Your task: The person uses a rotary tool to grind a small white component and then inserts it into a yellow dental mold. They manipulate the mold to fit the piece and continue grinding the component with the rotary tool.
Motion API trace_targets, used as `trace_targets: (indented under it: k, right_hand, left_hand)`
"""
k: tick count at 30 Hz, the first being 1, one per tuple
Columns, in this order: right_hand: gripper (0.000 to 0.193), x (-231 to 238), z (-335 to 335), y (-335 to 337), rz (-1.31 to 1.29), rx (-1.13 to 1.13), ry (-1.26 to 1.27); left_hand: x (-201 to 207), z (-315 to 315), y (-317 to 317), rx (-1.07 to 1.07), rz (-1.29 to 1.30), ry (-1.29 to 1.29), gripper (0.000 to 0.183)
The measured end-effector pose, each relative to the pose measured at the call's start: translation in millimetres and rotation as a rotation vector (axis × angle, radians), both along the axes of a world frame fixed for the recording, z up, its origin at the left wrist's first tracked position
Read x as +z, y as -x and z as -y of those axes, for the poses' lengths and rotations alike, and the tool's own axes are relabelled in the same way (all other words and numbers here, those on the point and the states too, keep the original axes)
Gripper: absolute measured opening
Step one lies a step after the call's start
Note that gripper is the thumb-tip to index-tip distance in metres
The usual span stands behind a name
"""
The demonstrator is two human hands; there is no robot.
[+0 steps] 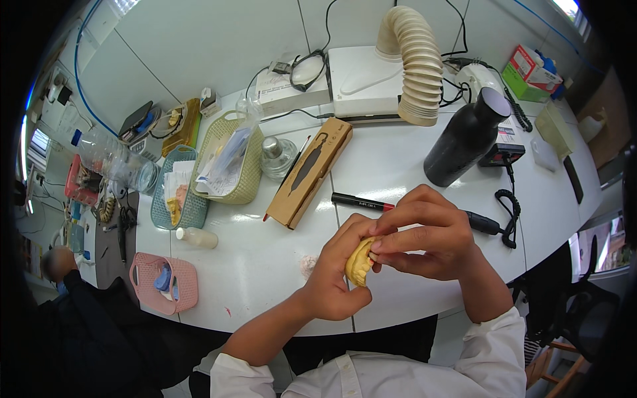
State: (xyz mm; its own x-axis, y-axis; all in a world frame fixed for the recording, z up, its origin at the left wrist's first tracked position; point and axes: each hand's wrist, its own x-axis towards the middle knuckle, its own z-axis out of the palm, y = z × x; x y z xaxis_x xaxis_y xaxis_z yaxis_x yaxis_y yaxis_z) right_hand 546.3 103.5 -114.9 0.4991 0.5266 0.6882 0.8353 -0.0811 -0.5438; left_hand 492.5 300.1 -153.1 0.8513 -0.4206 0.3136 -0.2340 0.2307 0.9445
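Observation:
My left hand (pixel 332 273) is wrapped round a yellow plaster dental cast (pixel 359 264), held above the near edge of the white table. The fingers of my right hand (pixel 430 239) are bent and pressed together at the cast's right side. A small pinkish-white bit shows by those fingertips, but I cannot make out what it is. Just beyond my hands lies a black marker with a red band (pixel 361 201). A black rotary handpiece (pixel 483 223) with a coiled cord sits beside my right hand, partly hidden behind it. Pale crumbs (pixel 308 265) lie left of my left hand.
A long cardboard box (pixel 310 174) lies beyond my hands, near a glass jar (pixel 277 159). Green (pixel 251 189), blue (pixel 182 222) and pink baskets (pixel 187 285) stand leftward. A black bottle (pixel 464 139) and ribbed hose (pixel 419 73) rise at the back. Another person (pixel 86 318) sits left.

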Motion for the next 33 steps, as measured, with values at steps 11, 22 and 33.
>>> trace_targets:
  k: [11, 22, 33]
  right_hand:
    - [0.021, -5.7, -0.3, -0.9, 0.159, -0.031, 0.018]
    - [0.024, -11.0, -8.5, -2.9, 0.340, -0.181, -0.033]
    - [0.023, -19.8, -7.5, -9.1, 0.362, -0.192, 0.040]
  left_hand:
    - [6.3, 5.3, 2.0, 0.264, 0.360, -0.271, 0.068]
    - [1.8, 12.4, 10.1, 0.465, 0.494, -0.447, 0.073]
    - [1.3, 13.7, 7.5, 0.474, 0.427, -0.458, 0.074]
